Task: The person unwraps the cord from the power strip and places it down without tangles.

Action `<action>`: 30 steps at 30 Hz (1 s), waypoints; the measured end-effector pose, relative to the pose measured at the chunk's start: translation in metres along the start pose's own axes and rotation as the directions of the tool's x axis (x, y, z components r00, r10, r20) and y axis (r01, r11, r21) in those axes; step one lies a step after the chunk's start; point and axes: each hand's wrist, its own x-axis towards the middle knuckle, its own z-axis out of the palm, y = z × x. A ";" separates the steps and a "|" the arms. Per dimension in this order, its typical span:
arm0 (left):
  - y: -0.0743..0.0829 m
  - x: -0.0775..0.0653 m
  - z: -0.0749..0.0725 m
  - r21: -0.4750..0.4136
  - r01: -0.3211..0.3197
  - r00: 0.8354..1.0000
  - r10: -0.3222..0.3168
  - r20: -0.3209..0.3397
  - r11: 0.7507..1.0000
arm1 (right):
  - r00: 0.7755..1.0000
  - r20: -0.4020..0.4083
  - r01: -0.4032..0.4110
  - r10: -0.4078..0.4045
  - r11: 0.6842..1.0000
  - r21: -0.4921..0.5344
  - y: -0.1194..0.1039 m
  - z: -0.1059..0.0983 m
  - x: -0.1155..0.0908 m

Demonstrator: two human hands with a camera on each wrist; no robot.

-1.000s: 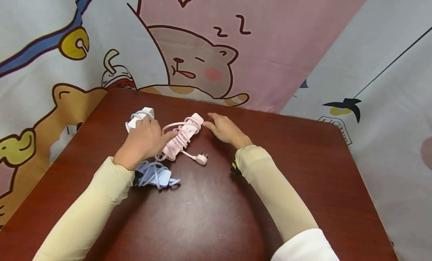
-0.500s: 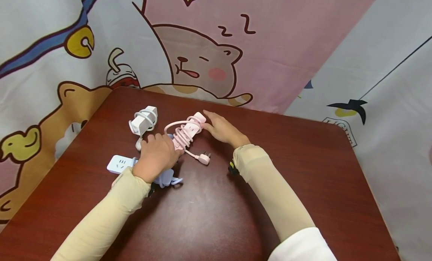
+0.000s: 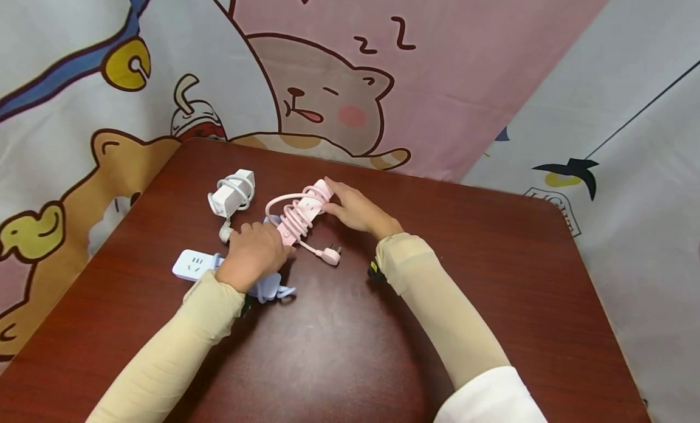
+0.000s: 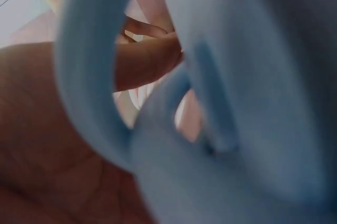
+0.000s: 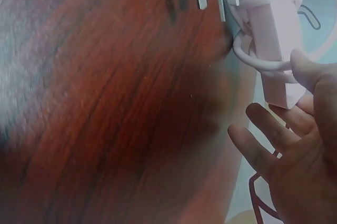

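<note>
A pink power strip (image 3: 308, 211) lies diagonally, wound in its own cord, its plug (image 3: 330, 256) loose at the side. My left hand (image 3: 254, 253) grips its near end, hiding that end. At the far end my right hand (image 3: 358, 209) pinches it; in the right wrist view the thumb (image 5: 305, 71) lies on the strip while other fingers stay extended. Under my left forearm and hand lies a pale blue power strip (image 3: 192, 265), partly covered. Its blue cord (image 4: 89, 76) fills much of the left wrist view, out of focus.
A white power strip (image 3: 234, 193) wrapped in its cord lies at the back left of the brown table (image 3: 437, 259), its plug (image 3: 225, 231) close to my left hand. A cartoon-printed curtain (image 3: 448, 76) hangs behind the table.
My left hand has left the white power strip and moved right and nearer, onto the pink strip's near end. My right hand has closed in on its far end.
</note>
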 end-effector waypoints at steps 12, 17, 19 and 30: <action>-0.001 0.006 0.002 -0.046 -0.028 0.998 0.025 -0.060 0.999 | 0.990 -0.130 -0.021 0.048 0.980 0.199 0.004 0.006 -0.006; -0.001 0.008 0.005 -0.082 -0.067 0.986 0.053 -0.156 0.994 | 0.980 -0.184 -0.031 0.075 0.972 0.232 0.011 0.006 -0.018; 0.000 0.011 0.006 -0.102 -0.093 0.979 0.072 -0.192 0.990 | 0.972 -0.218 -0.023 0.082 0.965 0.262 0.013 0.005 -0.023; 0.005 0.017 -0.006 -0.369 -0.232 0.962 0.156 -0.225 0.900 | 0.906 -0.404 0.073 0.129 0.891 0.449 0.022 -0.006 -0.063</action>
